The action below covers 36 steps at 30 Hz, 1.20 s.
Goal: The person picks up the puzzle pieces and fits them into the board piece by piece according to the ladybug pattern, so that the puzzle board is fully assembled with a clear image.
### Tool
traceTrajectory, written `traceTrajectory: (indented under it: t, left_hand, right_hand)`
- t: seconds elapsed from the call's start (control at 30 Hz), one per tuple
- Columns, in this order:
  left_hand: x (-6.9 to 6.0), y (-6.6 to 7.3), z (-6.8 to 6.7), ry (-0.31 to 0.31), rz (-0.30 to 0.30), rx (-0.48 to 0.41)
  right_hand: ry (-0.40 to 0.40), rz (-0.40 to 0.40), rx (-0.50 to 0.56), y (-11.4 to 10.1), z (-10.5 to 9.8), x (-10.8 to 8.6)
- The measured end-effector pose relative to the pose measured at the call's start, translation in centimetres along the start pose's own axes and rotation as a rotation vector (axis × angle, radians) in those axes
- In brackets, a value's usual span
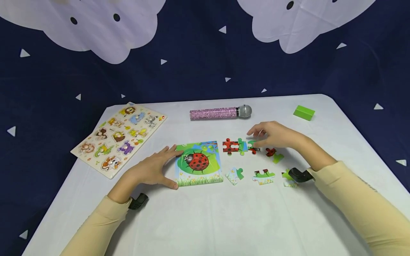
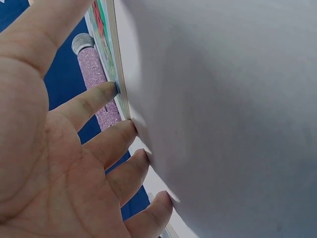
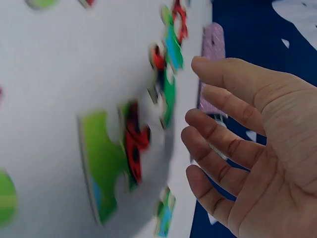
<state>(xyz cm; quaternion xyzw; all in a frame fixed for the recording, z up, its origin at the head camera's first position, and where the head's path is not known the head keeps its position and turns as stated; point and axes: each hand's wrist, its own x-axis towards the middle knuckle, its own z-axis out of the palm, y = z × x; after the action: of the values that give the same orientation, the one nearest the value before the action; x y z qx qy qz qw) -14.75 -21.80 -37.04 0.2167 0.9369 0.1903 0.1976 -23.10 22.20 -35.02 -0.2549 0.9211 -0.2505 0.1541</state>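
Observation:
A square ladybug picture board point(image 1: 199, 163) lies on the white table. My left hand point(image 1: 152, 166) spreads around its left side, with the thumb by the lower left corner and the index fingertip at the upper left edge. In the left wrist view the fingers point(image 2: 111, 144) are extended, their tips on the table and the board's edge. Right of the board lie loose puzzle pieces: a red spotted piece point(image 1: 230, 147), a green and blue piece point(image 1: 242, 147) and a red and green piece point(image 1: 255, 148). Above these hovers my right hand point(image 1: 277, 135), fingers loosely bent and holding nothing.
Nearer me lie a flowery corner piece point(image 1: 235, 175), a grass piece point(image 1: 263, 176) and another grass piece point(image 1: 289, 179). A pink glitter microphone point(image 1: 214, 113) lies behind. An animal peg board point(image 1: 119, 139) sits at left, a green block point(image 1: 304, 112) at back right.

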Motion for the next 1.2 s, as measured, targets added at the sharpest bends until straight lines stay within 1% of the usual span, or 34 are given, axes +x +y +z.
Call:
traceTrajectory:
  t: [0.2,0.37,0.63,0.8,0.93,1.07,1.2]
  left_hand:
    - [-0.1,-0.1,0.1,0.009,0.010,-0.004]
    - [0.0,-0.2,0.3,0.012,0.015,-0.003]
    - [0.0,-0.2,0.1,0.014,0.013,-0.008]
    - [0.1,-0.2,0.1,0.014,0.018,-0.010]
    - [0.1,-0.2,0.1,0.012,0.018,-0.011]
    - [0.1,-0.3,0.2,0.010,0.015,-0.013]
    - [0.1,-0.3,0.3,0.011,0.014,-0.013]
  right_hand:
    - [-0.034,-0.017,-0.037,-1.1,1.5,1.2]
    - [-0.030,-0.037,-0.077,-1.5,2.1,1.9]
    - [-0.034,-0.046,-0.084,-1.7,2.0,2.3]
    - [-0.029,-0.057,-0.072,-1.3,1.8,2.6]
    - [-0.015,-0.068,-0.076,-1.1,1.7,3.0]
    - [-0.011,-0.059,-0.084,-1.0,1.5,3.4]
    - [-0.009,-0.068,-0.089,-0.8,1.3,3.9]
